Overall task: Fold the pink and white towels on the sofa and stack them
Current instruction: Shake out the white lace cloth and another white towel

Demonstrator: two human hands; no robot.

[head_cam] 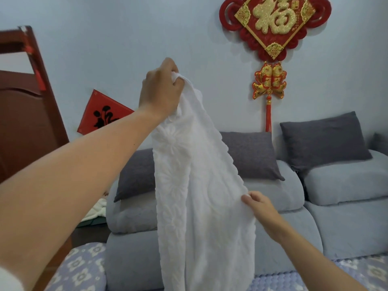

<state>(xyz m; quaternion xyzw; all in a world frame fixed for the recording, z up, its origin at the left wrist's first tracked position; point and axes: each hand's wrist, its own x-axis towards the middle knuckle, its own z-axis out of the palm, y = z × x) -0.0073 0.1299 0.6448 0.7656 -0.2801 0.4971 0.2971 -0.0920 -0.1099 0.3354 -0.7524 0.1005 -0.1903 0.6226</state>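
— While it hangs like that, how far along would you call the job?

— Early, I judge. The white towel (201, 185) is up in the air in front of the sofa (346, 223), hanging lengthwise, loosely gathered and not yet squared or folded. No folded stack shows anywhere on the sofa's seat, and no pink towel is in view at all. So both towels seem left to fold, and the stacking too.

— Where exactly is the towel against the sofa?

— It dangles before the sofa's left end, its lower part dropping past the front edge of the seat and out of view at the bottom. It touches nothing but the hands, as far as I can see.

— And the fingers?

— The left hand (160, 89) is raised high, its fingers curled tight round a bunched top corner of the towel. The right hand (259, 208) is lower, at the towel's right edge about halfway down; its fingers (246, 198) are pressed together, pinching that scalloped edge, the thumb side hidden behind the cloth.

— What comes next, you think?

— Probably finding the other top corner so the cloth opens flat, but that is only my reading.

— Anything else around?

— Grey cushions (323, 139) lean along the sofa's back edge, a red knot ornament (273, 26) hangs on the wall above, and a flowered quilt (79, 267) lies in front of the sofa.
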